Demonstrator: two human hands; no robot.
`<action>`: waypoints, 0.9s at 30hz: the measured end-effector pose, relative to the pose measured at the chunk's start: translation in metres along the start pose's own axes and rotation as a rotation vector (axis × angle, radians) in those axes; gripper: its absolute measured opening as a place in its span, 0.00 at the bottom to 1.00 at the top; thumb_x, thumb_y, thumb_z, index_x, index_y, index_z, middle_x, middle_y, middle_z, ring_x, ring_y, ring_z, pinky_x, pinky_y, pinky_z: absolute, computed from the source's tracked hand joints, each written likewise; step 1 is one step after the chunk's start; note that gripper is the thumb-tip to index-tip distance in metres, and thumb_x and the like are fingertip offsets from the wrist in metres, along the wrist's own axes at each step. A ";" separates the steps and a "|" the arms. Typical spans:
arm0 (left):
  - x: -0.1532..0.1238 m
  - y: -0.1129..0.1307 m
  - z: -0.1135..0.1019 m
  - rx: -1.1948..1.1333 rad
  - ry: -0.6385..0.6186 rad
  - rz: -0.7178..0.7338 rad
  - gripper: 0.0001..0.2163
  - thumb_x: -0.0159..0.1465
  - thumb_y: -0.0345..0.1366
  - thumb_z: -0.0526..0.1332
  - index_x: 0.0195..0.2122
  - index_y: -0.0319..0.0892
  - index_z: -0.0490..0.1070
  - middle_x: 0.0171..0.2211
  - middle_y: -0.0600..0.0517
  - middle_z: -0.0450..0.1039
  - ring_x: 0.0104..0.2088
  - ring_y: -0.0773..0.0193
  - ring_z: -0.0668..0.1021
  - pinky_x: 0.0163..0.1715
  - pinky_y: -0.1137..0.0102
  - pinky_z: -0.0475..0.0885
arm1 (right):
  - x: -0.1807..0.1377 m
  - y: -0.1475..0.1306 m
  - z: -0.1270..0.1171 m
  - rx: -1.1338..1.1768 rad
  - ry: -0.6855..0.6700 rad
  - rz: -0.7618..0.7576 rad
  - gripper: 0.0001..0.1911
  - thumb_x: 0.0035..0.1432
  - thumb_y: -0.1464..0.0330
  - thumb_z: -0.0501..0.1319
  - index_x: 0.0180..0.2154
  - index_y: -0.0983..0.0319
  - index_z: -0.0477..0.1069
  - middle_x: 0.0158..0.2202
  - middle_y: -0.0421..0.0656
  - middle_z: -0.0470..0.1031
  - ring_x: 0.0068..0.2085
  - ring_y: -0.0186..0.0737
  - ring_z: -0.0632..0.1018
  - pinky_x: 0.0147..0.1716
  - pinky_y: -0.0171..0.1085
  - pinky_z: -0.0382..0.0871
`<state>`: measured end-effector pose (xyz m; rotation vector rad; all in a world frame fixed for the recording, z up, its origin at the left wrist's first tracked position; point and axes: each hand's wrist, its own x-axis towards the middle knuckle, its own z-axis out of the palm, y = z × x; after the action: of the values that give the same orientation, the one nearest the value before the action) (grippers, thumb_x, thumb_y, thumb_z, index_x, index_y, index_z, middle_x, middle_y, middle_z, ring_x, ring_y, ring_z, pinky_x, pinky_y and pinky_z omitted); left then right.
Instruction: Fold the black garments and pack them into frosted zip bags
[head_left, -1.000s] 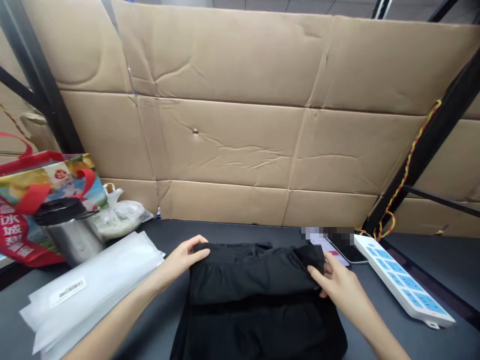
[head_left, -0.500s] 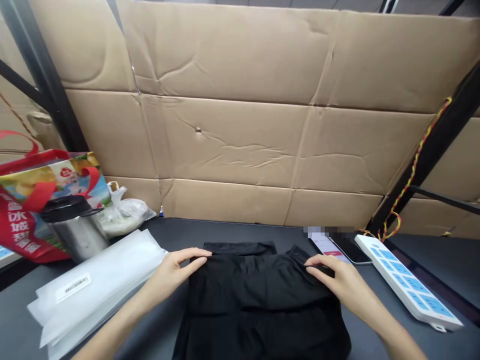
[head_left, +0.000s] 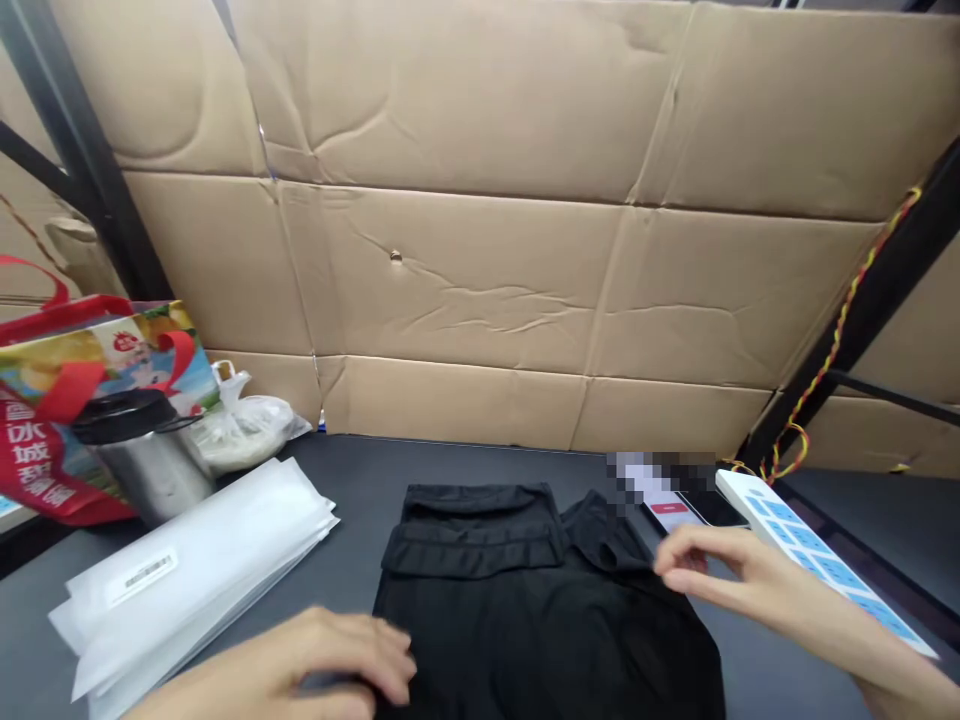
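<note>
A black stretchy garment [head_left: 547,630] lies in front of me, its kind unclear from the folds. A wide band crosses its upper left part, and the cloth bunches at the upper right. My left hand [head_left: 322,655] hovers low at the garment's left side, fingers curved and thumb apart, a little blurred, with nothing in it. At the upper right edge, the thumb and forefinger of my right hand [head_left: 720,570] close on the edge of the cloth. The garment's lower end runs out of view.
White plastic mailing bags [head_left: 187,570] are stacked at left, beside a steel thermos [head_left: 150,460], a red shopping bag [head_left: 45,430] and a clear plastic bag [head_left: 247,430]. Phones [head_left: 660,495] and a power strip [head_left: 825,560] lie right. Cardboard [head_left: 465,250] walls the back.
My left hand has let go of the garment's upper edge and moved down toward me. My right hand has shifted right and slightly down. The upper band now lies folded over and flatter.
</note>
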<state>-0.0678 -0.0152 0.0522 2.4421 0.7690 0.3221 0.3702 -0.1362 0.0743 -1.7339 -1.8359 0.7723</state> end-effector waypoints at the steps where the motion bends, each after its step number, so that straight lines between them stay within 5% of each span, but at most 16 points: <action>1: 0.009 0.000 -0.001 0.036 0.001 -0.015 0.11 0.63 0.40 0.60 0.47 0.57 0.73 0.47 0.57 0.76 0.49 0.60 0.76 0.50 0.70 0.71 | 0.013 -0.008 0.008 -0.009 0.010 -0.020 0.09 0.58 0.60 0.61 0.40 0.54 0.73 0.34 0.39 0.75 0.36 0.40 0.75 0.37 0.34 0.67; 4: 0.039 -0.010 0.002 0.204 0.120 -0.010 0.23 0.61 0.26 0.55 0.56 0.52 0.65 0.56 0.52 0.67 0.54 0.58 0.71 0.54 0.64 0.66 | 0.050 -0.025 0.040 -0.101 -0.039 -0.069 0.19 0.53 0.65 0.63 0.49 0.53 0.69 0.31 0.36 0.73 0.32 0.36 0.74 0.31 0.31 0.64; 7: 0.061 -0.028 0.007 0.300 0.137 0.058 0.25 0.57 0.22 0.53 0.54 0.49 0.67 0.56 0.51 0.67 0.54 0.57 0.70 0.54 0.62 0.65 | 0.073 -0.029 0.062 -0.191 -0.075 -0.117 0.16 0.54 0.68 0.62 0.46 0.54 0.72 0.27 0.36 0.73 0.29 0.35 0.73 0.30 0.31 0.62; 9: 0.072 -0.036 0.007 0.264 0.111 0.083 0.19 0.61 0.25 0.53 0.51 0.49 0.70 0.51 0.51 0.71 0.51 0.58 0.72 0.52 0.64 0.66 | 0.082 -0.029 0.064 -0.177 -0.070 -0.136 0.08 0.55 0.68 0.59 0.37 0.57 0.75 0.25 0.37 0.73 0.27 0.34 0.72 0.28 0.31 0.61; 12: 0.091 -0.042 0.001 0.157 0.142 0.040 0.13 0.67 0.35 0.52 0.48 0.50 0.72 0.44 0.53 0.75 0.46 0.59 0.74 0.48 0.67 0.67 | 0.095 -0.027 0.057 -0.095 0.042 -0.122 0.08 0.55 0.68 0.57 0.27 0.59 0.74 0.27 0.38 0.74 0.28 0.35 0.72 0.28 0.31 0.61; 19: 0.135 -0.059 0.004 0.097 0.310 -0.159 0.10 0.64 0.42 0.54 0.39 0.46 0.72 0.29 0.55 0.75 0.31 0.60 0.76 0.33 0.70 0.66 | 0.148 -0.004 0.053 -0.007 0.220 0.092 0.10 0.52 0.67 0.58 0.23 0.63 0.73 0.18 0.40 0.72 0.22 0.36 0.74 0.23 0.31 0.64; 24: 0.141 -0.069 0.021 0.130 0.363 -0.178 0.07 0.63 0.39 0.54 0.36 0.45 0.69 0.24 0.56 0.69 0.29 0.60 0.74 0.30 0.71 0.63 | 0.139 -0.006 0.051 0.005 0.351 0.076 0.15 0.58 0.59 0.55 0.31 0.62 0.74 0.26 0.42 0.76 0.28 0.38 0.77 0.29 0.33 0.68; 27: 0.141 -0.070 0.024 0.135 0.372 -0.172 0.05 0.63 0.38 0.54 0.34 0.46 0.68 0.25 0.56 0.69 0.30 0.60 0.74 0.31 0.71 0.63 | 0.121 -0.017 0.051 0.026 0.160 -0.036 0.18 0.60 0.54 0.54 0.36 0.60 0.76 0.29 0.41 0.78 0.30 0.38 0.78 0.32 0.34 0.70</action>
<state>0.0237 0.1051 0.0007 2.4485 1.1852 0.6892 0.3139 -0.0196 0.0463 -1.6901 -1.7378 0.6219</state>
